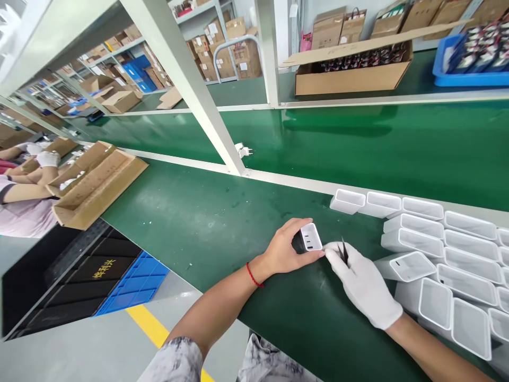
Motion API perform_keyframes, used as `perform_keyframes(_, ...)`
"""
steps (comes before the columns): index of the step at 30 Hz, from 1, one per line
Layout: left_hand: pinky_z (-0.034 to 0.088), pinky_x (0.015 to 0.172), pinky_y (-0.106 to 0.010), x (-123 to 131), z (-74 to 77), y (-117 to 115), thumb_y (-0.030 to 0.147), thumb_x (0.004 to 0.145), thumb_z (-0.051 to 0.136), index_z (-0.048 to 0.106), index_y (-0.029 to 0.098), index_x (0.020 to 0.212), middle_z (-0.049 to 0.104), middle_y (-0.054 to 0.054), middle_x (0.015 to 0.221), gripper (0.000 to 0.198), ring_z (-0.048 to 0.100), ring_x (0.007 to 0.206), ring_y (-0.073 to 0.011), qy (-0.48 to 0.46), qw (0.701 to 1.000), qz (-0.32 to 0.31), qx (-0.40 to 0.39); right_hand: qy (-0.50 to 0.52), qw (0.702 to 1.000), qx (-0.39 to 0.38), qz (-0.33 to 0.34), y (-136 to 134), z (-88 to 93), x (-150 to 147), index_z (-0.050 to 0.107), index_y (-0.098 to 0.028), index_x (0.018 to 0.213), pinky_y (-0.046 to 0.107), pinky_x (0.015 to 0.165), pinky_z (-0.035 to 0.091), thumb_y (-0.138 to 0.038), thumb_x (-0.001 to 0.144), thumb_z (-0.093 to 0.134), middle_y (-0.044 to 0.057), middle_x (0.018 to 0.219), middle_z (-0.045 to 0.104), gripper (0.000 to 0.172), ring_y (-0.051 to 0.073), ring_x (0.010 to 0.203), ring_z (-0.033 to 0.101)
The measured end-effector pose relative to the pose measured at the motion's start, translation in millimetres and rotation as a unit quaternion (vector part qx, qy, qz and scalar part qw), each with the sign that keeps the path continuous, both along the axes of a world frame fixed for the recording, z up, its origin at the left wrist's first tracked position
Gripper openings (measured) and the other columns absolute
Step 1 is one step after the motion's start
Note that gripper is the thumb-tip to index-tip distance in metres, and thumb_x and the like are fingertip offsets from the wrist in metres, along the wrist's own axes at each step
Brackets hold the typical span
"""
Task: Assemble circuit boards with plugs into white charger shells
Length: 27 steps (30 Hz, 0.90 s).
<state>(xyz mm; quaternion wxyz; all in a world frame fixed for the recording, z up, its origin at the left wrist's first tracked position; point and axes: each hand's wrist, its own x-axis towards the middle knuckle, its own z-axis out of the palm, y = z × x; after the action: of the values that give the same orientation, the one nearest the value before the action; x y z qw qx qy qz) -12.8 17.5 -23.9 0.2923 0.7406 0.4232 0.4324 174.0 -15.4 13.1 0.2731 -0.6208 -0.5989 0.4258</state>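
Far left: co-worker's gloved hand [48, 158] at an open cardboard box [97, 183]. Centre: bare left hand [284, 246] clamped around a small white charger block [310, 237], port face up toward camera, resting on the green bench mat [207, 223]. Gloved right hand [360, 281], fingers pinched together on dark tweezers [344, 253], tips just beside the block's edge. Step judged: fine work on the port face. Next move calls for a steady block and precise tip placement. Right: rows of empty white shells [433, 249], open ends up or sideways.

Glossy white plastic charger [310, 237], matt green mat [207, 223]
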Motion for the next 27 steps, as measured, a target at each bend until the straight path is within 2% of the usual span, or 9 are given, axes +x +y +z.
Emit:
perform_keyframes(3, 0.056, 0.094, -0.042, 0.3, -2.2, 0.6, 0.04, 0.08, 0.074, 0.054, 0.02, 0.129, 0.066, -0.012, 0.119, 0.057, 0.065, 0.109, -0.0249, -0.005, 1.0, 0.005, 0.019, -0.007, 1.0, 0.016, 0.013, 1.1, -5.3, -2.8, 0.066, -0.021, 0.105, 0.039, 0.079, 0.055, -0.053, 0.087, 0.045, 0.006, 0.09, 0.072, 0.042, 0.024, 0.079, 0.068)
perform_keyframes(8, 0.054, 0.098, -0.044, 0.0, -2.2, 2.9, 0.034, 0.085, 0.068, 0.052, 0.021, 0.13, 0.061, -0.012, 0.123, 0.049, 0.061, 0.115, -0.0246, -0.012, 0.999, 0.028, 0.036, -0.017, 0.995, 0.061, 0.074, -5.7, -9.3, -2.5, 0.065, -0.019, 0.111, 0.042, 0.089, 0.056, -0.05, 0.094, 0.039, 0.011, 0.109, 0.073, 0.044, 0.027, 0.098, 0.07)
perform_keyframes(10, 0.053, 0.1, -0.046, 0.0, -0.9, 3.3, 0.037, 0.086, 0.067, 0.052, 0.022, 0.128, 0.06, -0.011, 0.123, 0.047, 0.061, 0.116, -0.0248, -0.012, 0.999, 0.042, 0.031, -0.032, 0.993, 0.072, 0.086, -5.9, -10.1, -2.5, 0.065, -0.019, 0.111, 0.043, 0.088, 0.057, -0.047, 0.095, 0.037, 0.011, 0.106, 0.074, 0.043, 0.028, 0.095, 0.071)
perform_keyframes(14, 0.051, 0.103, -0.048, -0.3, 1.0, 3.0, 0.048, 0.085, 0.07, 0.054, 0.022, 0.125, 0.059, -0.012, 0.124, 0.05, 0.058, 0.119, -0.0269, -0.016, 0.997, 0.062, 0.032, -0.056, 0.989, 0.08, 0.112, -2.8, -10.1, -1.8, 0.064, -0.016, 0.117, 0.042, 0.076, 0.058, -0.044, 0.098, 0.031, 0.008, 0.08, 0.072, 0.048, 0.025, 0.072, 0.07)
perform_keyframes(16, 0.05, 0.103, -0.048, -0.7, 0.9, 2.8, 0.052, 0.084, 0.07, 0.054, 0.022, 0.125, 0.058, -0.012, 0.125, 0.053, 0.057, 0.12, -0.0272, -0.024, 0.997, 0.063, 0.038, -0.057, 0.987, 0.079, 0.129, -1.9, -9.4, -1.2, 0.062, -0.013, 0.123, 0.04, 0.071, 0.057, -0.044, 0.099, 0.028, 0.006, 0.074, 0.069, 0.052, 0.024, 0.067, 0.068)
perform_keyframes(23, 0.051, 0.102, -0.047, -1.0, -0.9, 3.3, 0.055, 0.084, 0.069, 0.054, 0.024, 0.126, 0.056, -0.011, 0.124, 0.055, 0.056, 0.12, -0.0259, -0.034, 0.997, 0.049, 0.049, -0.034, 0.984, 0.048, 0.17, -3.6, -7.1, -0.6, 0.048, -0.01, 0.14, 0.035, 0.07, 0.054, -0.041, 0.1, 0.024, 0.003, 0.075, 0.069, 0.056, 0.021, 0.067, 0.067)
perform_keyframes(27, 0.05, 0.102, -0.048, -1.4, -1.9, 3.2, 0.056, 0.083, 0.069, 0.054, 0.024, 0.128, 0.054, -0.011, 0.125, 0.057, 0.056, 0.12, -0.0267, -0.026, 0.998, 0.037, 0.044, -0.024, 0.982, 0.041, 0.183, -3.8, -6.1, -0.1, 0.051, -0.014, 0.136, 0.034, 0.07, 0.053, -0.041, 0.101, 0.023, 0.002, 0.075, 0.069, 0.053, 0.02, 0.067, 0.066)
